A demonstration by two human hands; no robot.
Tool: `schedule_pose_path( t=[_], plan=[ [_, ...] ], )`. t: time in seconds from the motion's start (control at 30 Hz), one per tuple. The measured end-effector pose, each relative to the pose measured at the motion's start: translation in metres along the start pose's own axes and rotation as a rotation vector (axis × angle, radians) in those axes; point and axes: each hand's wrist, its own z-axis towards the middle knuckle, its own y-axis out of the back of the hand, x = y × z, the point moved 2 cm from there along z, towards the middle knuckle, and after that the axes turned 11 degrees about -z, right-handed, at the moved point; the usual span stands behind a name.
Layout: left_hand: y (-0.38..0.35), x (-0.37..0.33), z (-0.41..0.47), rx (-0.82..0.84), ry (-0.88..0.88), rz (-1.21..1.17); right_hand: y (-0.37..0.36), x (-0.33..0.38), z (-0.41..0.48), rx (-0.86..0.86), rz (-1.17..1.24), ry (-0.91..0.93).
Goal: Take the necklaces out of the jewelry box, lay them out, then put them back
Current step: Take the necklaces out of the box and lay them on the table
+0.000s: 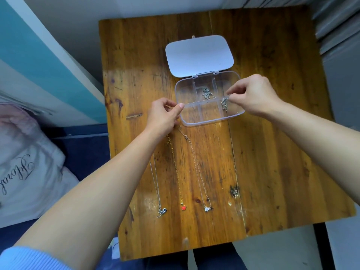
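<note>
Carefully: my right hand point(251, 94) pinches a bunched silver necklace point(225, 103) in the clear jewelry box's point(196, 121) four o'clock compartment; my left hand point(163, 115) grips the rim at nine; a tangled chain could snag and drag the box

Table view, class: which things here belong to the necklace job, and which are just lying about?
Belong to the job:
jewelry box, lid open
three necklaces laid out: blue pendant, red pendant, white pendant
bunched chain in the box
chain pinched by the right hand
left hand steadying the box

Lying about:
pillow
</note>
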Motion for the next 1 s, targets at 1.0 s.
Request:
schedule_pose_path(
  t=[1.0],
  plan=[
    [-0.119,-0.064,-0.022,0.473,-0.369,0.379,0.051,-0.135,-0.095,0.280,1.308,-0.471]
  ],
)
